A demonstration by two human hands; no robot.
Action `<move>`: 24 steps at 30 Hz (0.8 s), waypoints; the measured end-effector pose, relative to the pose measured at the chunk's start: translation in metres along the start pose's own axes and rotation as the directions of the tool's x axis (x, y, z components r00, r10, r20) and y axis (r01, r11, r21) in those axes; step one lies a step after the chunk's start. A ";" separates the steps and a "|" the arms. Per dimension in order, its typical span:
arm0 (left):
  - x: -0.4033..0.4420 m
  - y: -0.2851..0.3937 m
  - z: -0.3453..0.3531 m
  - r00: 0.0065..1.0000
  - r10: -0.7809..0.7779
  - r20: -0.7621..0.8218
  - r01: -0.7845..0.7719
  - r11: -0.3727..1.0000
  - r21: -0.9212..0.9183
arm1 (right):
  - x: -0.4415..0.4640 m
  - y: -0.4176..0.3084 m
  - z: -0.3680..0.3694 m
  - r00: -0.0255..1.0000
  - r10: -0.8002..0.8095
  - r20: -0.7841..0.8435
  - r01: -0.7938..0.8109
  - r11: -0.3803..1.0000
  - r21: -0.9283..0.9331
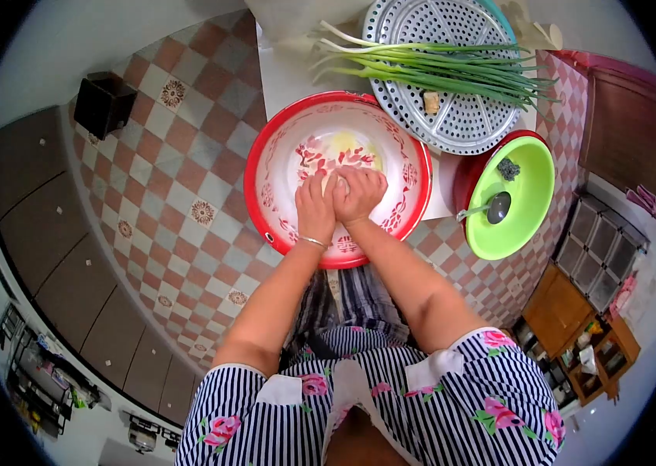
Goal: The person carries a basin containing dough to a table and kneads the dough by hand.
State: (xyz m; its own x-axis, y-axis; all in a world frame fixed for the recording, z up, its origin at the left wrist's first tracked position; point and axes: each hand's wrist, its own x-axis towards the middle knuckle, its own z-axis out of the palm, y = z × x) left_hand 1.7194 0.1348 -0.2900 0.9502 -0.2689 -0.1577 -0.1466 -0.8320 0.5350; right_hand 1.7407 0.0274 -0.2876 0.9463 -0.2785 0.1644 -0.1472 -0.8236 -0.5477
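From my remote seat I see both bare hands meeting low inside a red-rimmed enamel basin [253,186], its wall all around the fingers [312,186]. The left hand [315,206], with a bracelet [314,242] at its wrist, sits against the right hand [359,196]. The fingers are curled close together; I can't tell whether they hold anything, since the knuckles hide it. Just beyond the fingertips, a yellowish patch [343,143] shows on the basin's floor. Farther beyond the fingers and to their right, spring onions [452,68] lie across a perforated metal plate [468,130], near a small tan block [431,102]. Well right of the fingers, a lime-green basin [526,223] holds a ladle [499,207] and a scrubber [508,169].
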 end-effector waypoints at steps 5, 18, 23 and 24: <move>0.041 -0.013 0.001 1.000 -0.012 -0.018 0.013 0.999 0.043 | 0.041 0.003 0.024 0.998 -0.032 0.057 0.031 0.999 0.004; 0.094 -0.024 0.003 0.980 -0.189 0.058 0.191 0.981 -0.024 | 0.105 -0.004 0.049 0.959 0.082 0.270 -0.101 0.993 0.057; 0.091 -0.060 -0.012 0.937 -0.080 0.341 0.219 0.894 -0.392 | 0.091 0.015 0.023 0.968 0.211 0.138 -0.249 0.890 0.383; 0.083 -0.064 -0.011 0.926 -0.124 0.356 0.284 0.851 -0.443 | 0.077 0.015 0.009 0.944 0.322 0.069 -0.329 0.902 0.280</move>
State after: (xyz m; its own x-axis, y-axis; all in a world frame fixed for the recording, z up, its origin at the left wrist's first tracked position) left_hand 1.8106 0.1710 -0.3276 0.8003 -0.3189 -0.5078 0.2666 -0.5693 0.7777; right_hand 1.8142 -0.0019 -0.2907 0.8658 -0.4942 -0.0783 -0.3632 -0.5131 -0.7777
